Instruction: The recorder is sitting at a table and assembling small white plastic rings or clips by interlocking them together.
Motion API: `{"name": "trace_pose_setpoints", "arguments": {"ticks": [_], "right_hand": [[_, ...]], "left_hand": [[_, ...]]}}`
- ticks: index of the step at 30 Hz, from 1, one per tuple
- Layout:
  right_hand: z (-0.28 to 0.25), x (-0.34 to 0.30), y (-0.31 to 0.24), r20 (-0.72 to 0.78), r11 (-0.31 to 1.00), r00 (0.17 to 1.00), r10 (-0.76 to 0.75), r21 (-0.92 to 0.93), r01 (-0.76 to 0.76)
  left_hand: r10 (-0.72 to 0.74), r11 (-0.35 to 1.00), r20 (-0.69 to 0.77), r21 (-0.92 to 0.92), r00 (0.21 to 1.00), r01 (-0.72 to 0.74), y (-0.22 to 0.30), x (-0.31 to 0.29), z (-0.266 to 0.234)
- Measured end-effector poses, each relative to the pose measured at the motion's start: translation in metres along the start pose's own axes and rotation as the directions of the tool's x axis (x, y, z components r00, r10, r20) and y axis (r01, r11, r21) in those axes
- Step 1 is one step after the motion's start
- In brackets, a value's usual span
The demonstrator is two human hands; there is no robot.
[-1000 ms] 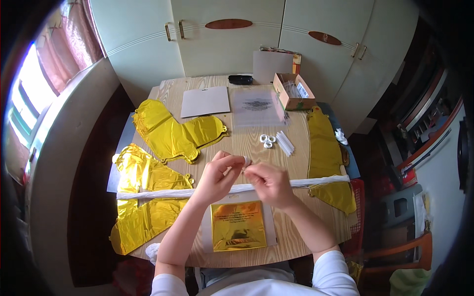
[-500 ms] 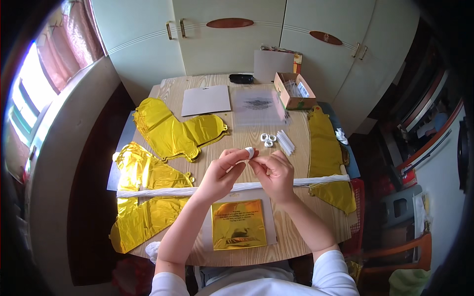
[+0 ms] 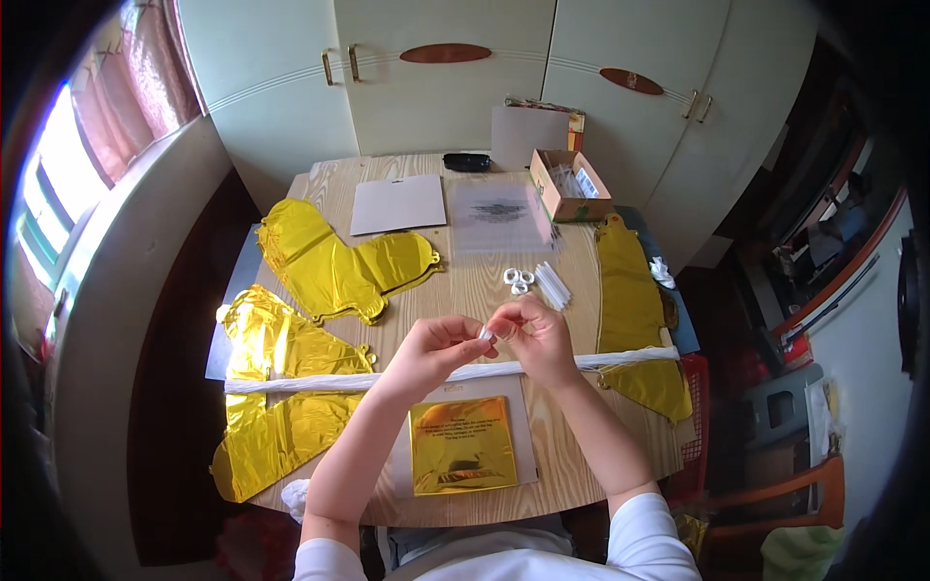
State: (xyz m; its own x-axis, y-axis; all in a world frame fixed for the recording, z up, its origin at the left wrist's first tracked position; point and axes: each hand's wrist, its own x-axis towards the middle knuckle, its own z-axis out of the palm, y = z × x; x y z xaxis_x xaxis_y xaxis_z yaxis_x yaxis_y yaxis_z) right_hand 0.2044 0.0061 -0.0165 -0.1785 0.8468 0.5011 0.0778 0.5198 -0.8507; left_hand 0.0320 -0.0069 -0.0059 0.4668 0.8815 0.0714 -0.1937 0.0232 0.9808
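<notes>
The person sits at the near edge of a round wooden table point(image 3: 484, 290), both forearms coming up from below and the hands meeting over its middle. The left hand point(image 3: 436, 347) and the right hand point(image 3: 536, 334) are pressed close together, fingertips pinched from both sides on a small white roll of tape point(image 3: 489, 332) held just above the tabletop (it is tiny, and mostly hidden by the fingers, so I cannot make out more than a pale ring shape). Both hands are closed on it, thumbs and forefingers together.

Just beneath the hands a long white strip point(image 3: 320, 382) stretches across the table from left to right, passing under the wrists. Near the person's chest lies a flat square gold foil packet point(image 3: 461, 444) on a pale sheet. To the left lie two crumpled gold foil balloons point(image 3: 334, 266), one above the strip and one crossing it; another gold foil balloon point(image 3: 630, 290) hangs along the right edge. Just beyond the hands sit a few more small white rings point(image 3: 518, 281) beside a bundle of white straws point(image 3: 554, 285). Farther back are a grey card point(image 3: 398, 203), a clear plastic sheet point(image 3: 499, 215) and an open cardboard box point(image 3: 572, 186).
</notes>
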Motion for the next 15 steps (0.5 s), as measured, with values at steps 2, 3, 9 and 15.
{"name": "trace_pose_setpoints", "arguments": {"ticks": [2,3,9,15], "right_hand": [[0.004,-0.004,0.014,0.062,0.926,0.985,0.163,0.334,-0.175],[0.006,-0.004,0.016,0.086,0.939,0.984,0.156,0.297,-0.175],[0.015,-0.006,0.01,0.055,0.897,0.959,0.276,0.342,-0.278],[0.012,-0.008,0.007,0.183,0.785,0.885,0.429,0.409,-0.465]], "left_hand": [[0.061,0.984,0.017,-0.168,0.998,-0.057,-0.004,0.001,-0.003],[0.092,0.965,0.019,-0.248,0.996,-0.084,-0.008,0.002,-0.004],[0.204,0.941,-0.173,-0.236,0.964,-0.241,-0.023,0.008,0.001],[0.245,0.901,-0.197,-0.315,0.949,-0.298,-0.026,0.009,0.005]]}}
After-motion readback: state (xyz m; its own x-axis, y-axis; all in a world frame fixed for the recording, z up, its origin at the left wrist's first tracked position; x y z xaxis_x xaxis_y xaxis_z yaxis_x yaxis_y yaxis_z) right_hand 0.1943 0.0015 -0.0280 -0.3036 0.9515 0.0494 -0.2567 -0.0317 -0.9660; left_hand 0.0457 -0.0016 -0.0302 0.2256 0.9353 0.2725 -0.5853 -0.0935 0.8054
